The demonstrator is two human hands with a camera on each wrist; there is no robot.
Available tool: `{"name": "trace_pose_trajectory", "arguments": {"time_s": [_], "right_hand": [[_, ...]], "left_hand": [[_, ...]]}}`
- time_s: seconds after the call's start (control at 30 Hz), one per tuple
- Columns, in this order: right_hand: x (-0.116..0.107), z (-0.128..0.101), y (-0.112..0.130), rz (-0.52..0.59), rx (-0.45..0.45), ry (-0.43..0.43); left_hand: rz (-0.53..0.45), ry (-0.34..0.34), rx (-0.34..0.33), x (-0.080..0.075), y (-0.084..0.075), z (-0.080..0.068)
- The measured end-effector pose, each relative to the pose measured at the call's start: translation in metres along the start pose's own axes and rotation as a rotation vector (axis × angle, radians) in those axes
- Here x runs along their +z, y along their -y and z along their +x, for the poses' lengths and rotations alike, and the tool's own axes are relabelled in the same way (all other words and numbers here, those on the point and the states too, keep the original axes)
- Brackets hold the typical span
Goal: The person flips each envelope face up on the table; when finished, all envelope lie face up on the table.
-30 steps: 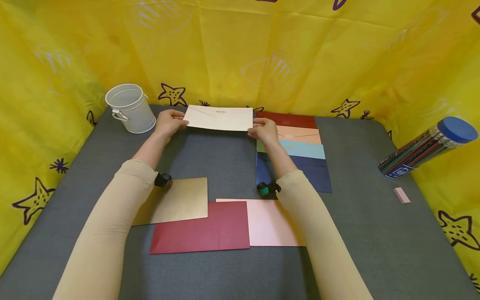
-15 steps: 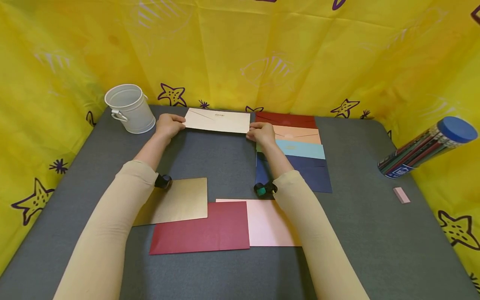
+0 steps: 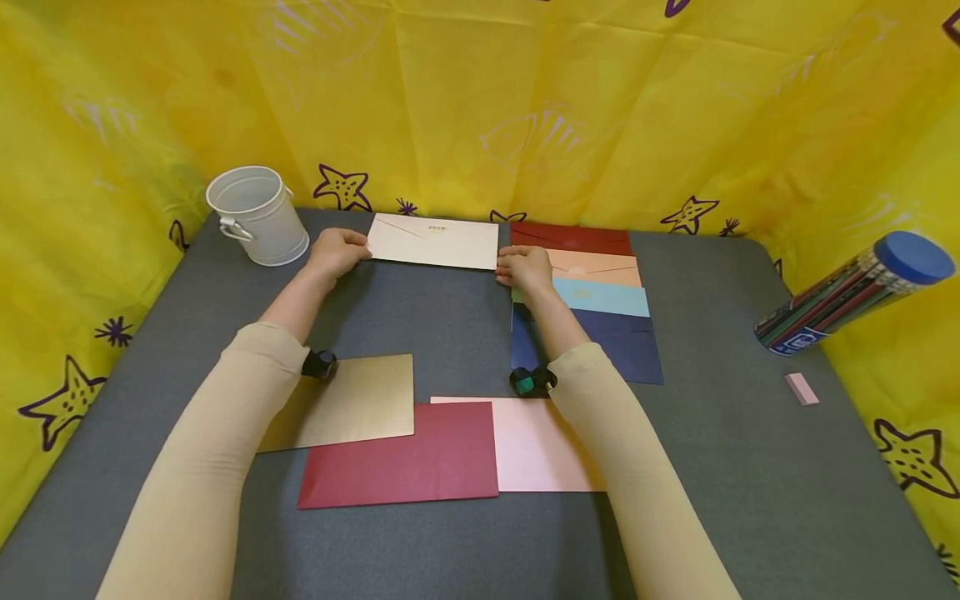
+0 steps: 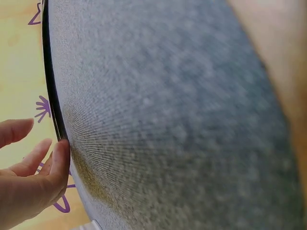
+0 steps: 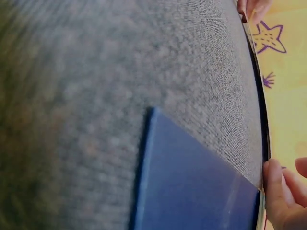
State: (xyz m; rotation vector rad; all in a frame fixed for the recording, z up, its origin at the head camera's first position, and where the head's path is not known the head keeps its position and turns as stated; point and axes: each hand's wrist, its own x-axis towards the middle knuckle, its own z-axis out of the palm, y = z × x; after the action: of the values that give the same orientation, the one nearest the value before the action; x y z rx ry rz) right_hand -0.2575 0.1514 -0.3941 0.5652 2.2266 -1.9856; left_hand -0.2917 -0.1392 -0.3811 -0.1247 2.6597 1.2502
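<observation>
A white envelope (image 3: 433, 242) with small gold lettering lies at the back of the grey table, its ends between my two hands. My left hand (image 3: 335, 253) holds its left end, with fingertips (image 4: 60, 149) right at the edge in the left wrist view. At the other end my right hand (image 3: 525, 267) holds it beside the coloured envelopes, thumb and fingers curved at the corner. That overlapping column has a red envelope (image 3: 570, 237), a peach one (image 3: 596, 265), a light blue one (image 3: 600, 295) and a navy one (image 3: 622, 342), partly covered by the right hand and wrist.
Nearer the front lie a gold envelope (image 3: 367, 400), a dark red envelope (image 3: 401, 458) and a pink envelope (image 3: 540, 450), overlapping. A white bucket (image 3: 258, 217) stands back left. On the right are a pencil tub (image 3: 855, 292) and a pink eraser (image 3: 802, 389). Yellow curtain (image 3: 450, 108) hangs behind.
The white envelope has come down slightly towards the table and shifted a little left, both hands moving with it. Over the last half second it has barely moved.
</observation>
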Motion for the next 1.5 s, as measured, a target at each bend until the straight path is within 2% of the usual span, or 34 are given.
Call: {"name": "trace_pose_trajectory", "arguments": {"time_s": [0.2,0.33,0.47,0.7,0.83,0.93,1.2,1.37,1.5], "right_hand": [[0.001,-0.003,0.003,-0.037,-0.013,0.017],[0.001,-0.010,0.008,-0.079,-0.056,0.091],[0.006,-0.020,0.010,-0.165,-0.110,0.214],[0.024,-0.041,0.006,-0.470,-0.220,0.488],[0.038,-0.057,0.004,-0.581,-0.237,0.629],[0.048,-0.067,0.002,-0.662,-0.272,0.708],[0.066,-0.088,-0.002,-0.936,-0.474,0.799],[0.069,-0.092,-0.008,-1.006,-0.557,0.836],[0.071,-0.093,-0.014,-1.069,-0.608,0.818]], "left_hand": [[0.035,0.100,0.051,-0.007,0.003,-0.004],[0.101,0.176,0.115,-0.015,0.004,-0.011],[0.218,0.246,0.225,-0.018,0.007,-0.022],[0.333,0.404,0.406,-0.011,0.008,-0.052],[0.365,0.511,0.462,-0.004,0.008,-0.069],[0.389,0.564,0.487,0.001,0.009,-0.079],[0.441,0.583,0.554,0.012,0.013,-0.091],[0.469,0.587,0.547,0.015,0.016,-0.092],[0.487,0.580,0.527,0.016,0.016,-0.094]]}}
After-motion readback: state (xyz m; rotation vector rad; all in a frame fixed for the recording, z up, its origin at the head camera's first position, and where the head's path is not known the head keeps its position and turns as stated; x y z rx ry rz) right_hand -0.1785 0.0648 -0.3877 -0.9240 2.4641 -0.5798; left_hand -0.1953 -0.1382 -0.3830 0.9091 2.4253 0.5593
